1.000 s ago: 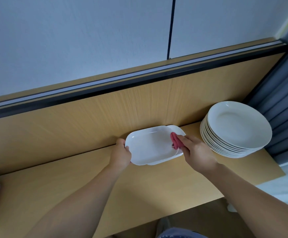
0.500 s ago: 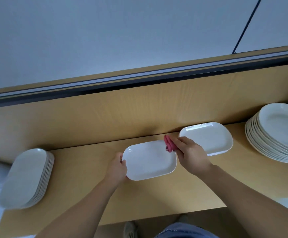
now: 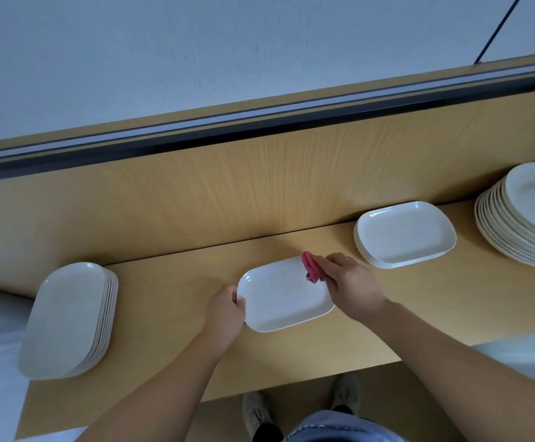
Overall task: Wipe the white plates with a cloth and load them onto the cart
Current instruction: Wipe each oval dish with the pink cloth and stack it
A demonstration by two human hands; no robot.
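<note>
A white rectangular plate (image 3: 283, 298) is held just above the wooden table (image 3: 170, 291). My left hand (image 3: 226, 314) grips its left rim. My right hand (image 3: 352, 285) holds a pink cloth (image 3: 311, 270) against the plate's upper right corner. To the right lies a short stack of the same rectangular plates (image 3: 404, 234). A taller stack of rectangular plates (image 3: 68, 317) sits at the table's left end. No cart is in view.
A stack of round white plates (image 3: 524, 215) stands at the far right edge. A wooden back panel (image 3: 259, 186) rises behind the table, with a dark rail and white wall above. My shoes (image 3: 256, 409) show below the table's front edge.
The view has swung left, bringing the left stack into sight. The held plate has come off the right stack and moved left toward the middle of the table, cloth still on its corner.
</note>
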